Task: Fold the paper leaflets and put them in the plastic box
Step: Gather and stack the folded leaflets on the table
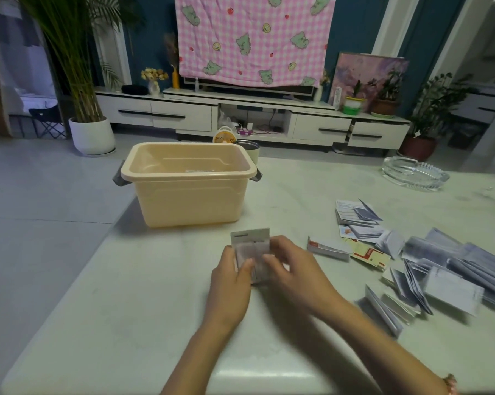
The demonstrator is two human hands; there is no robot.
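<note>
Head-worn view, forward and down, toward plastic box [189, 201]

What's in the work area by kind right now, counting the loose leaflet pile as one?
plastic box: 1
glass ashtray: 1
cup behind the box: 1
leaflet, gripped by left hand and right hand: 1
leaflet pile, sheets overlap too much to count: 1
Total: 5

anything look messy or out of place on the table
Only the leaflets on the right: they lie scattered in a loose heap, some half open or tilted, not stacked. The plastic box sits close to the left edge of the table. Nothing looks spilled or torn.
</note>
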